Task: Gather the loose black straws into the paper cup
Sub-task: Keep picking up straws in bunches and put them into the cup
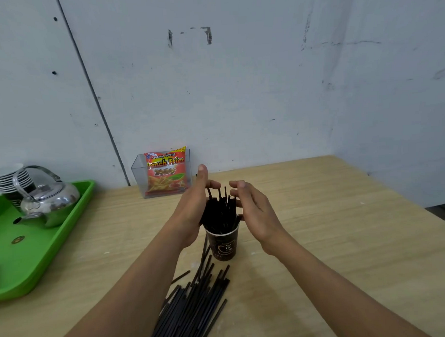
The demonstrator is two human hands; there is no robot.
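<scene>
Both hands cup a bundle of straws (220, 211) standing upright in the paper cup (223, 244). Left hand's (192, 207) grip is curled around the bundle's left side, fingers (213, 185) hooked over the straw tops. Right hand's (255, 212) grip is loosely spread just right of the bundle, fingertips bent toward it; whether they touch the straws cannot be told. Nearer the camera than the cup, a heap of loose straws (195, 300) lies on the wooden surface (319, 215). Left of the cup, a green tray (30, 255) holds a metal kettle (48, 202); behind the cup stands a clear box (138, 176) with a snack packet (166, 172).
</scene>
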